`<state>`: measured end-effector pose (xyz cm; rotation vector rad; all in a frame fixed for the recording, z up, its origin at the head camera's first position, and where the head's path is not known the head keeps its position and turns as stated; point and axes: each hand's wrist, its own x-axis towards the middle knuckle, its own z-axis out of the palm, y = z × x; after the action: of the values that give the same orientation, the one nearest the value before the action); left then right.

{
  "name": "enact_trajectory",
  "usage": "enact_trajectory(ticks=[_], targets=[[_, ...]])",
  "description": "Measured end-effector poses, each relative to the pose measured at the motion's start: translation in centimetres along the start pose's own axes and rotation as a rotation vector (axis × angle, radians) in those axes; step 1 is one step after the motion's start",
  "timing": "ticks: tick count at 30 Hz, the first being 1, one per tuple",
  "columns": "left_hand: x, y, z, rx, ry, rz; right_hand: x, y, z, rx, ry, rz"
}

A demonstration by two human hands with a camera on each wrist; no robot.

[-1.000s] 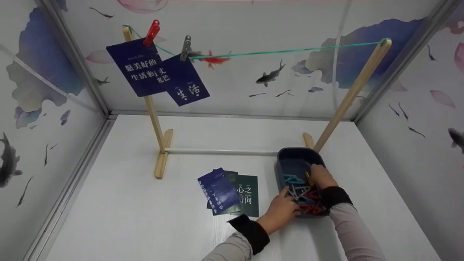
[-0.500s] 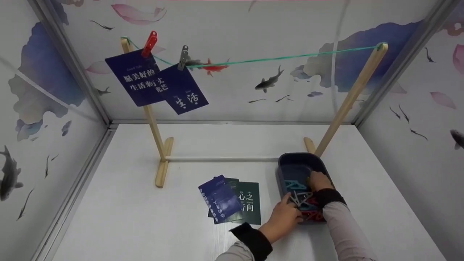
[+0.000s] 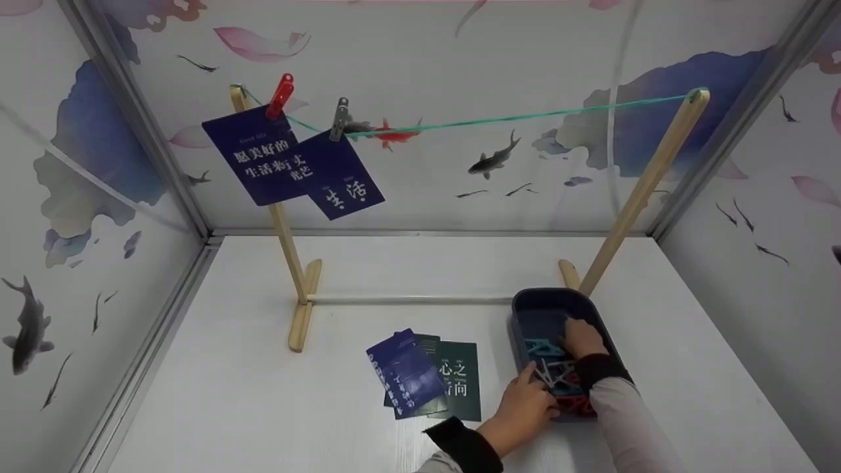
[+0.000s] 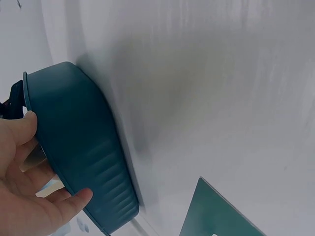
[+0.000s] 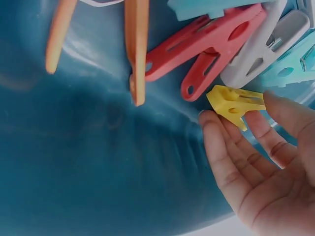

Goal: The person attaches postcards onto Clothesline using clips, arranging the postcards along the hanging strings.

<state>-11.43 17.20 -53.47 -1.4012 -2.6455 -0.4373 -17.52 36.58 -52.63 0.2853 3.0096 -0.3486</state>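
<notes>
A dark blue plastic box [image 3: 542, 315] holding several clothespins stands on the right of the table. My left hand [image 3: 522, 404] grips its near left rim. In the left wrist view fingers lie both over the rim and against the outer wall of the box [image 4: 81, 132]. Inside the box, my right hand [image 3: 583, 338] pinches a yellow clothespin [image 5: 231, 102] between thumb and fingers, as the right wrist view shows. Around it lie a red clothespin [image 5: 206, 49], a grey clothespin [image 5: 263, 54] and an orange clothespin [image 5: 137, 49].
Blue cards [image 3: 404, 378] and green cards [image 3: 468, 368] overlap on the table. Behind, a green string [image 3: 512, 120] spans two wooden posts [image 3: 647, 190]. A red clothespin [image 3: 280, 96] and a grey clothespin [image 3: 339, 119] hold two blue cards [image 3: 256, 144] on it.
The head view has tilted upward, so everything sits lower in it. My right hand stays inside the box, and the yellow clothespin is now hidden by it there. The left hand keeps its hold.
</notes>
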Motion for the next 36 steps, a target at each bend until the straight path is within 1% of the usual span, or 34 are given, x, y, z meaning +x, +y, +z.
enact_trajectory(ticks=[5,10,13,19,22,26,28,31,33,36], targets=[[-0.5,0.5,0.3,-0.021,-0.002,0.005,-0.7,0.2,0.4,-0.008,-0.014,-0.02],[-0.2,0.3,0.0,-0.01,0.014,0.01,-0.5,0.5,0.0,0.015,-0.008,-0.036],[0.1,0.1,-0.2,0.012,0.026,0.015,-0.1,0.7,-0.5,0.044,-0.015,-0.024],[0.4,-0.1,-0.5,0.037,0.034,0.016,0.7,1.0,-1.8,0.064,-0.074,0.024],[0.3,-0.1,-0.6,0.013,0.009,0.008,1.0,0.9,-2.4,0.082,-0.097,0.048],[0.1,-0.1,-0.8,-0.036,-0.053,-0.011,1.2,0.6,-2.9,0.124,-0.101,0.023],[-0.2,-0.3,-1.0,-0.06,-0.053,-0.01,1.2,0.4,-3.1,0.161,-0.091,0.009],[-0.6,-0.8,-1.5,-0.105,-0.003,-0.006,1.1,-0.1,-3.4,0.238,-0.048,0.02],[-1.0,-1.3,-2.0,-0.129,0.047,-0.015,1.0,-0.5,-3.7,0.282,0.021,0.039],[-1.7,-2.5,-2.7,-0.176,0.098,-0.068,0.8,-1.2,-4.2,0.317,0.127,0.05]])
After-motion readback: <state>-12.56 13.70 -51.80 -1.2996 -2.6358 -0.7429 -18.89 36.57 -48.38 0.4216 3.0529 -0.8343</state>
